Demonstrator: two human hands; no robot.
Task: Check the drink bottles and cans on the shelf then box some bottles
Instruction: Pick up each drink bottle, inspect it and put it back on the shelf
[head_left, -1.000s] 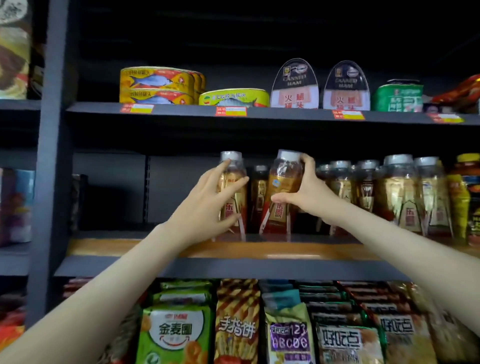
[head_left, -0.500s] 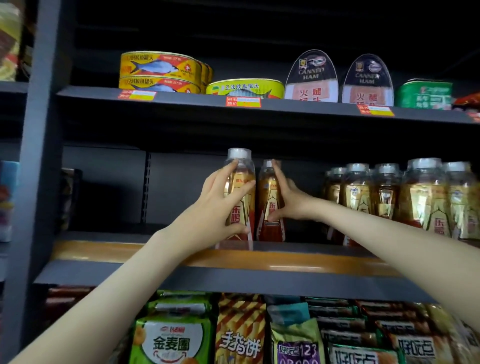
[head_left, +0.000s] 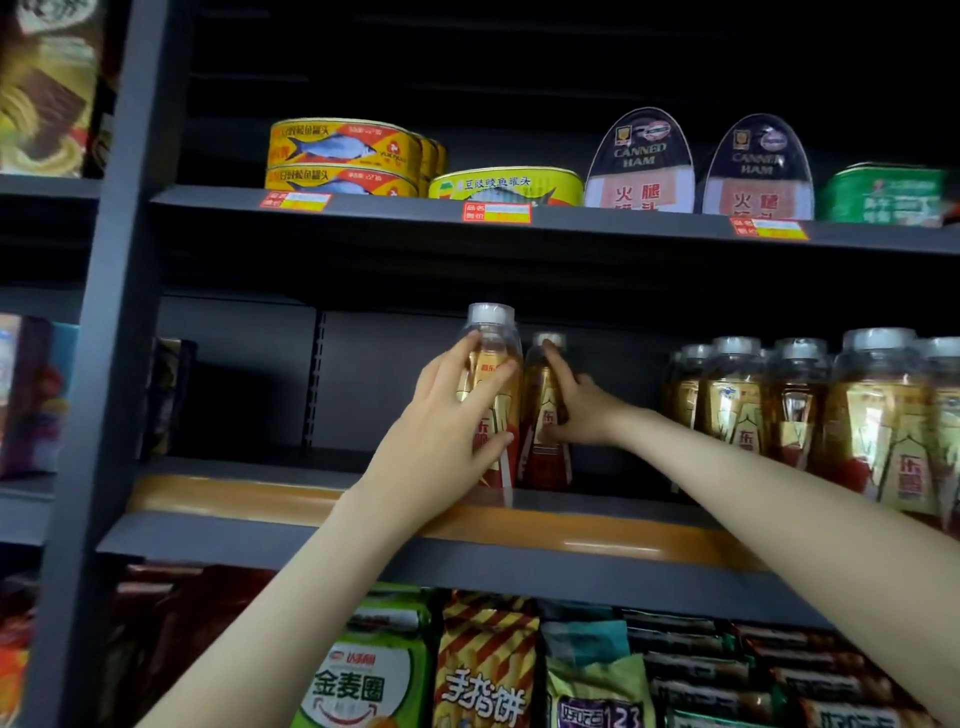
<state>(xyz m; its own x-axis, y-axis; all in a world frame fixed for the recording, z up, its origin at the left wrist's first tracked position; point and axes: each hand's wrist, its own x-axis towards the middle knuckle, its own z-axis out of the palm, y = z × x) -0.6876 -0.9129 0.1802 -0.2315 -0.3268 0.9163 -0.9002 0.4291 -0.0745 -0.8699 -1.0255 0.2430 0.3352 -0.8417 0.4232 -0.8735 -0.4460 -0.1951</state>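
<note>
Head: hands (head_left: 441, 431) (head_left: 584, 415) seemingly around two bottles (head_left: 496, 358) (head_left: 545, 457)

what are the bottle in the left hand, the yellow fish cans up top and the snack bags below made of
Bottle in the left hand: clear glossy plastic, likely; amber drink shows through under a printed label. Fish cans: probably metal tins, glossy printed yellow, with rimmed edges. Snack bags: thin printed plastic film, shiny and creased.

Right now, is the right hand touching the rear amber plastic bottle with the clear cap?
Touching. Head view: the right hand lays a finger up the rear bottle, thumb on its label; the left hand grips the front bottle.
</note>
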